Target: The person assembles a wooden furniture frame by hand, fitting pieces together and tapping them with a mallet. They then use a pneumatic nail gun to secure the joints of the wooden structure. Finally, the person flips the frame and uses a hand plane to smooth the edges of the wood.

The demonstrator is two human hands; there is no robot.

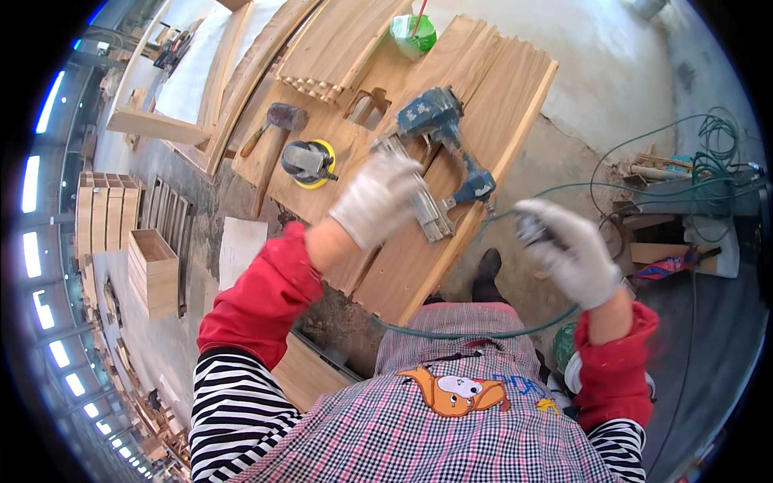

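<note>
While the blue pneumatic nail gun (439,137) lies on its side on the stacked wooden panels (483,105), our gloved left hand (377,197) rests loosely curled over its metal magazine, grip not clearly closed, and our gloved right hand (572,249) is clenched round a dark hose fitting on the green air hose (483,330), just off the stack's edge. We judge the gun heavy, rigid and nose-weighted, best taken by its handle, with the hose stiff and springy. Outward we note a yellow-padded sander (308,161), a mallet (274,122), a green tub (412,34) and open wooden boxes (153,270); no labels are legible.
</note>
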